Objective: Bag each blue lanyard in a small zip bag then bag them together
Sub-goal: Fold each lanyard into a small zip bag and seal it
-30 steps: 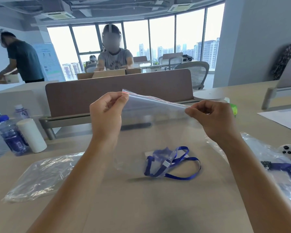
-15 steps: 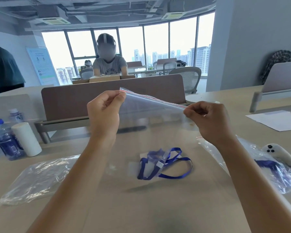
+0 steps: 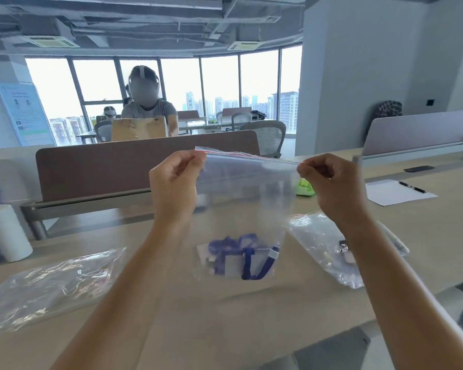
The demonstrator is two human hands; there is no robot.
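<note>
A clear zip bag (image 3: 247, 188) with a red strip along its top hangs upright above the table. My left hand (image 3: 175, 180) pinches its top left corner and my right hand (image 3: 329, 180) pinches its top right corner. A blue lanyard (image 3: 245, 253) with a white card, seemingly in a smaller clear bag, lies at the bottom of the held bag. To the right, another clear bag (image 3: 321, 244) lies on the table with a dark lanyard part in it, partly hidden by my right forearm.
A pile of clear bags (image 3: 46, 287) lies at the left. A white cylinder (image 3: 7, 232) and water bottles stand at the far left edge. A brown divider (image 3: 96, 169) runs behind. A paper sheet with a pen (image 3: 400, 192) and a green object (image 3: 305, 186) sit right.
The camera view has swung left. The lanyard now sits bunched at the bottom of the bag, which hangs straighter. Both hands keep their pinch on the top corners.
</note>
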